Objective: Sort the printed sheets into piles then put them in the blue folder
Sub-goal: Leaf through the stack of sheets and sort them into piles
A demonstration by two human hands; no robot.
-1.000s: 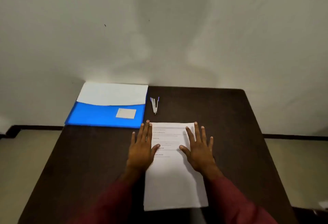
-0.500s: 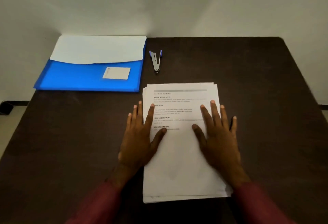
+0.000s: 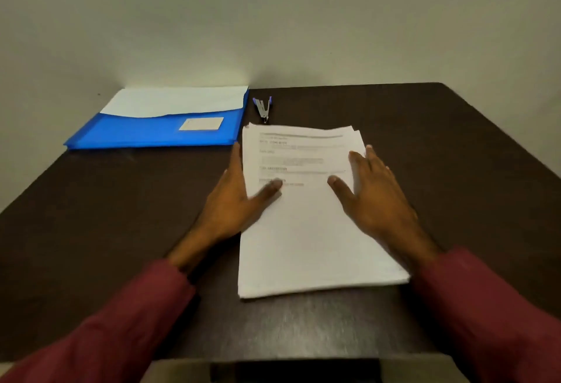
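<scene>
Item 1: stack of white printed A4-type paper sheets (image 3: pixel 306 231), lying flat at the middle of the dark brown wooden table (image 3: pixel 106 215). The far right corners are slightly fanned and the print on the top sheet is blurred.

Item 2: left hand (image 3: pixel 230 200), open. Its fingers are straight and lie along the stack's left edge, and the thumb rests on the top sheet. Half a second ago it lay flat with its fingers on the paper; it has since slid outward to the edge.

Item 3: right hand (image 3: pixel 376 197), open, fingers straight and spread. It rests on the right part of the stack with the fingertips near the right edge, having shifted outward as well.

Item 4: flat blue plastic folder (image 3: pixel 145 135) with a pale flap and a small white label (image 3: pixel 201 123). It lies at the far left of the table against the wall, just beside the stack's far left corner and not touching it (position unchanged).

Item 5: small silver staple remover with blue grips (image 3: pixel 263 107), between the folder and the stack's far edge.

Item 6: maroon sleeves (image 3: pixel 127 322), on both forearms
</scene>
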